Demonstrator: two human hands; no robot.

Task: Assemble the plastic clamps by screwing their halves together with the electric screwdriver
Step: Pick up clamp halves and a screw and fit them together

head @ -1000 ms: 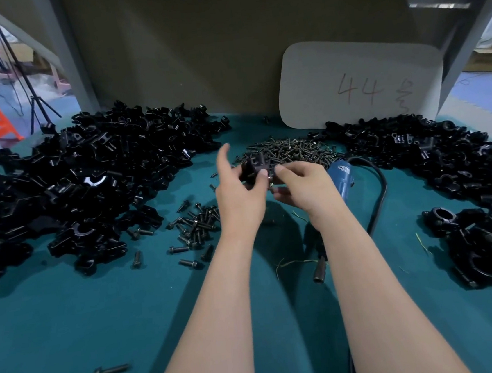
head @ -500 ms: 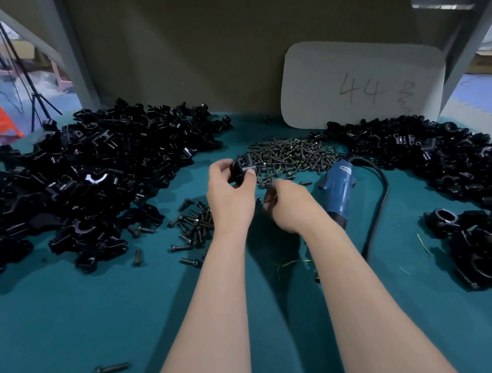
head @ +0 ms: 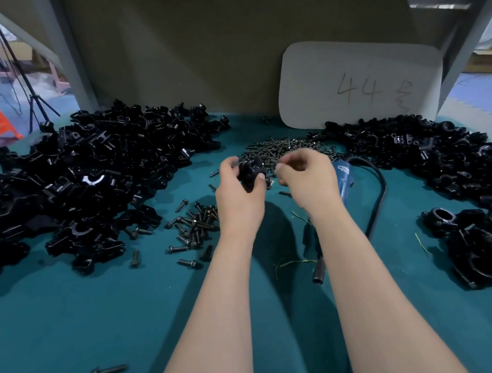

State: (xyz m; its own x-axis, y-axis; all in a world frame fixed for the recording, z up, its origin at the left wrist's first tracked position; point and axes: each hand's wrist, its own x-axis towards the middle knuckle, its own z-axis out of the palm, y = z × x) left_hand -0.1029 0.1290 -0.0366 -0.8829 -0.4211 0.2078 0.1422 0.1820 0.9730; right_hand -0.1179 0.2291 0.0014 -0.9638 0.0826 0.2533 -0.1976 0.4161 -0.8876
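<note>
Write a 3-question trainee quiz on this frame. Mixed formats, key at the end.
1. True or false: the electric screwdriver lies on the table, gripped by neither hand.
2. What does the left hand hold? A) a black clamp part B) a cable C) a single bolt
3. Fill in: the number written on the card standing at the back is ___.
Key: 1 true; 2 A; 3 44.
</note>
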